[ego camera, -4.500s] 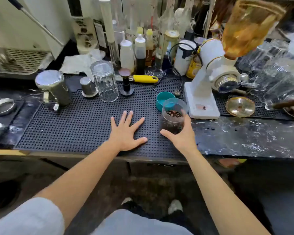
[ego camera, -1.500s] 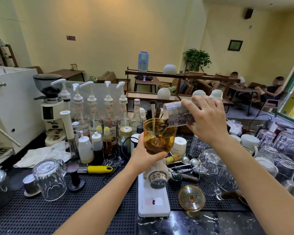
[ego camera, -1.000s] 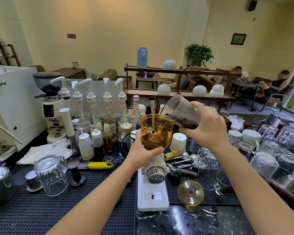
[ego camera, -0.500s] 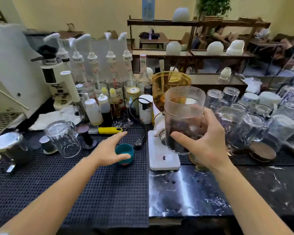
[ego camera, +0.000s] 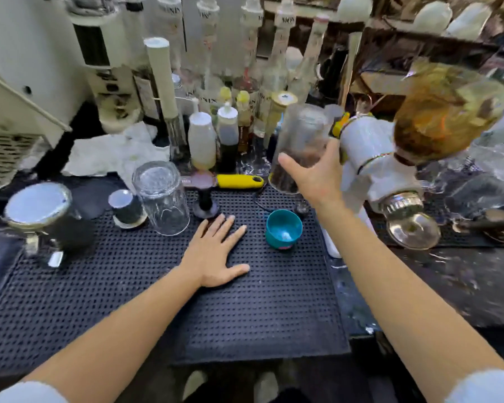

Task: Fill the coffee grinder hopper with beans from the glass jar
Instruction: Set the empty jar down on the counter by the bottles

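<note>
My right hand (ego camera: 317, 175) grips the glass jar (ego camera: 298, 141), upright, with dark beans in its lower part, at the far edge of the black rubber mat (ego camera: 245, 309). Just right of it stands the white coffee grinder (ego camera: 370, 161) with its amber hopper (ego camera: 437, 117), blurred by motion. My left hand (ego camera: 213, 254) lies flat on the mat with fingers spread, holding nothing. The jar's teal lid (ego camera: 283, 229) sits upside down on the mat between my hands.
Behind the jar stand syrup bottles and squeeze bottles (ego camera: 213, 135). An upturned glass mug (ego camera: 162, 193), a small metal cup (ego camera: 125, 207) and a steel pitcher (ego camera: 41, 216) stand at the left. A yellow-handled tool (ego camera: 236, 181) lies at the back; glasses crowd the right.
My right hand has carried the jar down and left, away from the hopper, to the mat's far edge. My left hand has flattened onto the mat. The view has tilted downward.
</note>
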Available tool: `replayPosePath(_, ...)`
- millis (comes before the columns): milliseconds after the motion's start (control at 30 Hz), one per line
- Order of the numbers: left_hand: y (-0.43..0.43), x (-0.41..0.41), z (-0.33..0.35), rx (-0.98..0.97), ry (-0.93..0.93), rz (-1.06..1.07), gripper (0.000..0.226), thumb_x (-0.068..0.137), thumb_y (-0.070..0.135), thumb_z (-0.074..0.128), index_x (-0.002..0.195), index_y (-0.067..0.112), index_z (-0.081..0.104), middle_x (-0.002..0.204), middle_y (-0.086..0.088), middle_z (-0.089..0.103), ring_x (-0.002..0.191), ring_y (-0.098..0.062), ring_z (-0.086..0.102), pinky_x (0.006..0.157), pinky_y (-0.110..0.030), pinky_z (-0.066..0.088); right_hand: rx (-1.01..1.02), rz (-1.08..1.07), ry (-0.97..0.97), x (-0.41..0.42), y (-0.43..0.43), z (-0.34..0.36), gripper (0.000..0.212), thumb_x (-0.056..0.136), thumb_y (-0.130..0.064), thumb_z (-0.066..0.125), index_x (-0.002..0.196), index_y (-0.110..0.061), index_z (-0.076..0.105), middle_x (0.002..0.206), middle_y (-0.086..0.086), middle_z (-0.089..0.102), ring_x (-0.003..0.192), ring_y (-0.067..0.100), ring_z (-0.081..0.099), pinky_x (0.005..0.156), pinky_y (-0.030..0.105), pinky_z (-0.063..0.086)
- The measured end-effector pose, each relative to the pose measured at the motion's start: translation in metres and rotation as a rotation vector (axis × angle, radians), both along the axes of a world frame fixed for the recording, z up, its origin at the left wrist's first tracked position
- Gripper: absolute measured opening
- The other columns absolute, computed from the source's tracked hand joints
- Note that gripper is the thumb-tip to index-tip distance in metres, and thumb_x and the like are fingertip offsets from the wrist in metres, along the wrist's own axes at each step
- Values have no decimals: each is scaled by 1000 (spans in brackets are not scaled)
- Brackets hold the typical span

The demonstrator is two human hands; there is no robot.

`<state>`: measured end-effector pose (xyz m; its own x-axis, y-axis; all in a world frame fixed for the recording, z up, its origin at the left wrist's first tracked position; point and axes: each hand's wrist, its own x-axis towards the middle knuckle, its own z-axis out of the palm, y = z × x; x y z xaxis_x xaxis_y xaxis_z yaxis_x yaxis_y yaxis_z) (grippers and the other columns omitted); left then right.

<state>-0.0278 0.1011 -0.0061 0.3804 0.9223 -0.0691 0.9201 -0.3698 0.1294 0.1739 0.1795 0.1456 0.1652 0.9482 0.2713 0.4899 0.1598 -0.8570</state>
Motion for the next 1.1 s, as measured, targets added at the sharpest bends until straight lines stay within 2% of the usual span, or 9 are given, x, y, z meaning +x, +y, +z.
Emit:
replayPosePath(100,2,0,-2,3,-17,6,91,71,86,10,146,36,-5,157,-3,-3,142,-21,-10,112,-45,-7,-104,-11,-42,-21,49,-26,73,60,-51,77,114,-19,39,98,-4,58,87,13,54,72,26,39)
replayPosePath(267,4,0,-4,-26,-42,15,89,72,87,11,144,39,-12,157,0,-9,140,-18,-19,112,-45,-12,-181,-21,-55,-48,102,-65,70,58,-43,81,109,-16,43,102,-1,57,92,14,52,73,26,39)
replayPosePath(467,3,1,-3,-5,-80,26,87,75,83,23,145,38,-3,157,1,-4,141,-17,-17,113,-47,-6,-223,-93,-77,-61,133,-84,74,55,-55,76,112,-23,42,109,-1,62,95,17,54,71,32,41)
replayPosePath(567,3,2,-4,4,-87,37,86,75,82,24,145,39,-2,157,1,-2,141,-16,-15,113,-46,-6,-247,-90,-83,-62,140,-89,71,56,-51,78,110,-21,42,108,1,62,96,20,55,70,31,40)
replayPosePath(767,3,2,-5,26,-130,51,84,76,81,27,145,39,3,157,2,3,142,-15,-11,113,-44,-5,-274,-72,-68,-68,142,-94,71,56,-47,81,110,-21,43,112,5,63,102,24,57,74,31,41)
replayPosePath(933,2,1,-2,27,-118,41,84,75,82,25,145,38,4,158,1,4,142,-16,-8,113,-44,-4,-336,-34,-74,-56,125,-86,87,62,-54,76,130,-12,43,128,10,57,117,26,51,90,34,41)
replayPosePath(1033,1,8,3,22,-112,78,88,73,83,26,145,35,12,158,-2,8,142,-17,-7,113,-45,-7,-262,65,41,-29,85,-75,70,71,-52,70,128,-17,48,128,7,58,115,18,54,96,33,43)
replayPosePath(1100,4,24,7,12,-179,172,95,68,86,28,144,29,21,156,-1,15,142,-17,-1,113,-49,-7,-180,85,42,-6,46,-75,57,76,-48,67,123,-21,51,125,3,60,112,13,54,96,33,45)
